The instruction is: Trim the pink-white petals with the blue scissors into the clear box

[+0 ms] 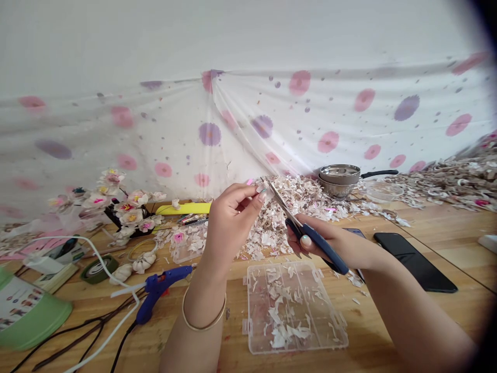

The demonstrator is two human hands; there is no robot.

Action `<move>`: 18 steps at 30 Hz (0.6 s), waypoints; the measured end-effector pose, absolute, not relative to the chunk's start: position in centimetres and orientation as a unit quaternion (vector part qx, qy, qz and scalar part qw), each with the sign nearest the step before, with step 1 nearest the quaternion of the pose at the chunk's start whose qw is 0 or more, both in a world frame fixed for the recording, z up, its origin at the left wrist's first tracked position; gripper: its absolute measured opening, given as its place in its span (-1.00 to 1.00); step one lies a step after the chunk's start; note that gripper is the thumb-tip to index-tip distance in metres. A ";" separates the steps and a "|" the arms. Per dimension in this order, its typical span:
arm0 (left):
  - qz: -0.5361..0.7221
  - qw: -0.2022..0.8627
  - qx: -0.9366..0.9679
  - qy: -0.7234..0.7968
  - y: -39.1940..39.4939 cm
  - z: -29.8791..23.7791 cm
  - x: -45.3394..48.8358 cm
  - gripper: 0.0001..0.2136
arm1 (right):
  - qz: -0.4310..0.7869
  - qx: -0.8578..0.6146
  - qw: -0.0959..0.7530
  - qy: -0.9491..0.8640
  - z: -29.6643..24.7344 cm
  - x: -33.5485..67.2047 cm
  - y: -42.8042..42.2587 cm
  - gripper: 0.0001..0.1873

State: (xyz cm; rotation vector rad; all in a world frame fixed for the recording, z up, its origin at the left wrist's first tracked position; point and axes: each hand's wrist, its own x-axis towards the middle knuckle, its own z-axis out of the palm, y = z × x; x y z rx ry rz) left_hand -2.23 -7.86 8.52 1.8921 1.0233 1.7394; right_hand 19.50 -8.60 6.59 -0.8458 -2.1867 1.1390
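Your right grip point(316, 241) holds a pair of scissors point(306, 230) with steel blades and dark blue handles. They slant up and to the left from the handle ends, which sit low and point toward your right forearm. The blades lie nearly closed, narrowing to tips that reach toward your left grip point(233, 223). Between the thumb and fingertips of that left grip sits a small pale scrap point(262, 186), thin and petal-like, its exact shape too small to make out. The tips lie right at the scrap, though you can't tell whether the blades bite it. Everything is held in the air, above the bench point(373, 324).
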 end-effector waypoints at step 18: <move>0.625 0.196 0.663 0.361 -7.7 8.6 -2.5 -0.85 | 0.471 -0.316 0.270 -0.778 6.8 19.3 -8.8 -0.49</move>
